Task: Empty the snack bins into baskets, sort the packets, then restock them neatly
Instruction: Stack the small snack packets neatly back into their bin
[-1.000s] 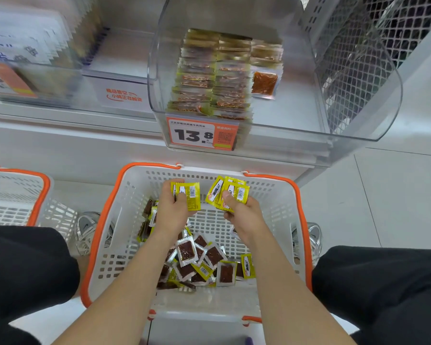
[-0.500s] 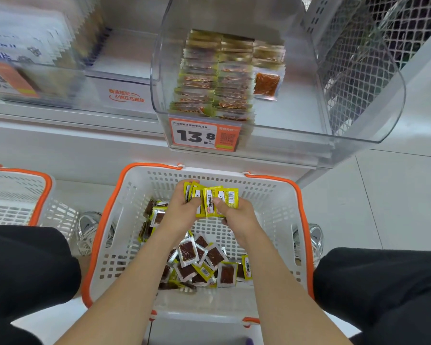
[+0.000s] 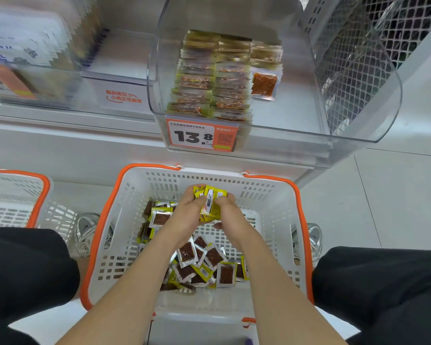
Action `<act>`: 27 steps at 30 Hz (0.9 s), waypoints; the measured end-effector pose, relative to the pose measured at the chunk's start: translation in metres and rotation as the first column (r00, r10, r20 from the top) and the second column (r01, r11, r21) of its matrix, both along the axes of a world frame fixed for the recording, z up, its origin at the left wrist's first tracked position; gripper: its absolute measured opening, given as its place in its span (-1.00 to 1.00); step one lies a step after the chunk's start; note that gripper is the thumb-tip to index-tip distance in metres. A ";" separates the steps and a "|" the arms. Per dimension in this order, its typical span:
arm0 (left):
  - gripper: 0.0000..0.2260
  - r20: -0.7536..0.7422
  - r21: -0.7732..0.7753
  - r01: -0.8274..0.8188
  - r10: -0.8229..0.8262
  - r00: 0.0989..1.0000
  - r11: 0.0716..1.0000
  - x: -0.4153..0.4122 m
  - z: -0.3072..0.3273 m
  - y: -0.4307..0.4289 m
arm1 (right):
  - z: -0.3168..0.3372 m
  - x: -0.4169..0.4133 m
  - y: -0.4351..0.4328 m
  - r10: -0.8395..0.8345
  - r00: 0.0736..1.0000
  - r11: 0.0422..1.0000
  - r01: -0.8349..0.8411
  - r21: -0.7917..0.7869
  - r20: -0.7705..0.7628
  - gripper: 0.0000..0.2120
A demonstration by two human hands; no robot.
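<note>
Over the white basket with an orange rim (image 3: 105, 220), my left hand (image 3: 184, 215) and my right hand (image 3: 230, 215) are pressed together around one stack of yellow snack packets (image 3: 210, 202), held upright between them. Loose packets (image 3: 202, 265) with brown contents lie scattered on the basket floor below my wrists. Above, the clear plastic bin (image 3: 358, 120) holds neat rows of packets (image 3: 209, 78) at its left side, and one red-filled packet (image 3: 263, 83) lies beside them.
A second white and orange basket (image 3: 39, 192) stands at the left. An orange price tag reading 13.8 (image 3: 200, 136) hangs on the bin front. White shelving, a mesh divider (image 3: 353, 66), my knees and shoes flank the basket.
My two hands, each holding some yellow packets apart a second ago, have come together and merged the packets into one stack.
</note>
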State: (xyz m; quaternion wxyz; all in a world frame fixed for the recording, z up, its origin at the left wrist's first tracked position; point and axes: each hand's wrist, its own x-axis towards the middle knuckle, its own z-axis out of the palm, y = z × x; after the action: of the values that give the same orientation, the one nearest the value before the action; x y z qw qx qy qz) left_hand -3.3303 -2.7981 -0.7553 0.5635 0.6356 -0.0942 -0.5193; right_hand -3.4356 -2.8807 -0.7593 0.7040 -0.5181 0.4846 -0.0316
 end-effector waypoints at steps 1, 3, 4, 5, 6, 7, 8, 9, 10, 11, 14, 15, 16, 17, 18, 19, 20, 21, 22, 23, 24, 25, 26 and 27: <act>-0.79 -0.015 0.014 -0.024 0.025 1.000 1.000 0.000 0.003 -0.001 | 0.000 0.001 0.000 0.034 0.999 0.999 -0.034 -0.005 -0.014 -0.73; -0.80 -0.007 0.046 -0.046 0.047 0.999 0.998 0.001 0.008 0.000 | 0.004 0.000 -0.001 0.120 0.993 0.993 -0.120 -0.001 -0.007 -0.73; -0.75 0.012 0.066 -0.016 0.015 1.000 0.998 0.003 0.010 0.002 | 0.010 -0.001 -0.002 0.171 0.985 0.985 -0.171 -0.005 0.004 -0.73; -0.67 0.034 0.089 0.030 -0.033 0.999 0.996 0.004 0.012 0.005 | 0.015 -0.003 -0.005 0.221 0.975 0.975 -0.221 -0.029 0.003 -0.73; -0.61 0.041 0.105 0.077 -0.082 0.996 0.991 0.005 0.016 0.008 | 0.021 -0.005 -0.007 0.259 0.966 0.964 -0.258 -0.067 -0.006 -0.74; -0.56 0.025 0.103 0.108 -0.112 0.993 0.989 0.007 0.019 0.010 | 0.029 -0.006 -0.009 0.280 0.960 0.953 -0.281 -0.110 -0.024 -0.72; -0.52 -0.005 0.098 0.121 -0.121 0.993 0.988 0.009 0.022 0.011 | 0.036 -0.007 -0.011 0.280 0.959 0.946 -0.284 -0.158 -0.047 -0.65; -0.51 -0.029 0.092 0.119 -0.117 0.993 0.989 0.010 0.027 0.011 | 0.045 -0.009 -0.011 0.268 0.961 0.931 -0.278 -0.237 -0.076 -0.54; -0.55 -0.047 0.092 0.110 -0.106 0.993 0.990 0.010 0.036 0.011 | 0.054 -0.011 -0.011 0.261 0.960 0.892 -0.281 -0.355 -0.104 -0.47; -0.62 -0.052 0.095 0.096 -0.091 0.994 0.991 0.011 0.041 0.011 | 0.063 -0.014 -0.009 0.285 0.949 0.812 -0.314 -0.491 -0.136 -0.45; -0.66 -0.072 0.093 0.066 -0.060 0.996 0.993 0.017 0.064 0.016 | 0.091 -0.017 0.001 0.497 0.818 0.482 -0.538 -0.691 -0.290 -0.44; -0.67 -0.101 0.085 0.077 -0.068 0.993 0.993 0.019 0.073 0.018 | 0.098 -0.017 0.005 0.549 0.750 0.375 -0.615 -0.694 -0.369 -0.39; -0.71 -0.130 0.074 0.100 -0.090 0.987 0.992 0.019 0.085 0.021 | 0.105 -0.017 0.008 0.564 0.695 0.280 -0.669 -0.689 -0.446 -0.33; -0.72 -0.175 0.070 0.132 -0.118 0.978 0.989 0.019 0.097 0.024 | 0.112 -0.016 0.011 0.547 0.660 0.208 -0.704 -0.679 -0.516 -0.30; -0.69 -0.226 0.053 0.167 -0.151 0.962 0.984 0.017 0.112 0.027 | 0.121 -0.016 0.012 0.514 0.643 0.153 -0.720 -0.677 -0.567 -0.30; -0.67 -0.252 0.026 0.213 -0.199 0.947 0.977 0.015 0.127 0.031 | 0.131 -0.016 0.014 0.481 0.635 0.104 -0.726 -0.679 -0.605 -0.31; -0.67 -0.259 -0.011 0.266 -0.260 0.930 0.964 0.012 0.142 0.034 | 0.142 -0.017 0.016 0.455 0.628 0.056 -0.728 -0.683 -0.632 -0.31; -0.66 -0.238 -0.027 0.304 -0.302 0.923 0.952 0.011 0.156 0.038 | 0.152 -0.018 0.017 0.436 0.616 0.006 -0.731 -0.682 -0.656 -0.32; -0.64 -0.207 -0.036 0.347 -0.346 0.915 0.937 0.009 0.170 0.041 | 0.164 -0.021 0.018 0.427 0.605 -0.045 -0.728 -0.685 -0.671 -0.34; -0.60 -0.157 -0.028 0.383 -0.382 0.911 0.923 0.010 0.184 0.044 | 0.174 -0.024 0.018 0.425 0.610 -0.073 -0.713 -0.697 -0.669 -0.38; -0.59 -0.104 -0.017 0.409 -0.408 0.907 0.912 0.012 0.196 0.046 | 0.185 -0.027 0.016 0.428 0.636 -0.066 -0.686 -0.724 -0.642 -0.42; -0.63 -0.054 -0.005 0.426 -0.425 0.903 0.905 0.017 0.208 0.047 | 0.197 -0.031 0.014 0.437 0.680 -0.022 -0.646 -0.763 -0.589 -0.47; -0.69 -0.010 -0.004 0.433 -0.433 0.902 0.902 0.022 0.222 0.049 | 0.210 -0.036 0.013 0.449 0.733 0.039 -0.587 -0.809 -0.511 -0.50; -0.71 0.034 -0.012 0.431 -0.431 0.902 0.902 0.026 0.236 0.051 | 0.223 -0.040 0.012 0.455 0.790 0.096 -0.501 -0.860 -0.410 -0.53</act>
State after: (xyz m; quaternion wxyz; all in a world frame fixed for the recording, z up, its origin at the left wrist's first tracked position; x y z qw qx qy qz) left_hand -3.3045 -2.7476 -0.5191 0.4394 0.6016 -0.2458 -0.6202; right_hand -3.4759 -2.8689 -0.5366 0.2161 -0.9557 0.1865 -0.0714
